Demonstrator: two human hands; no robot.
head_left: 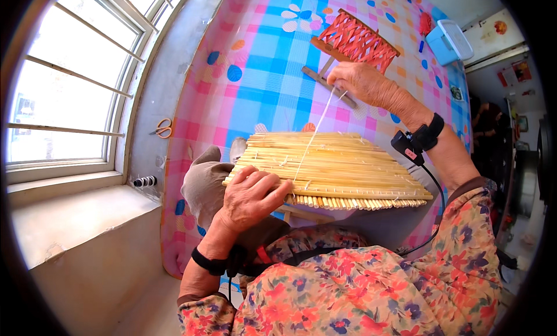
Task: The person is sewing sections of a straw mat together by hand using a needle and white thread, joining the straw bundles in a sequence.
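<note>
A flat mat of pale straw stalks (348, 162) lies across my lap, its near edge showing cut stalk ends. My left hand (250, 197) presses down on the mat's near left corner, fingers curled over the edge. My right hand (365, 83) is raised beyond the mat, fingers pinched on a white thread (313, 136) that runs taut from the hand down to the mat's surface. Both wrists wear black bands with a cable.
A wooden frame wound with red cord (357, 43) lies on the pink and blue checked cloth (261, 75) behind my right hand. A pale blue box (449, 41) sits far right. Orange-handled scissors (163, 127) and a spool (144, 181) rest on the windowsill.
</note>
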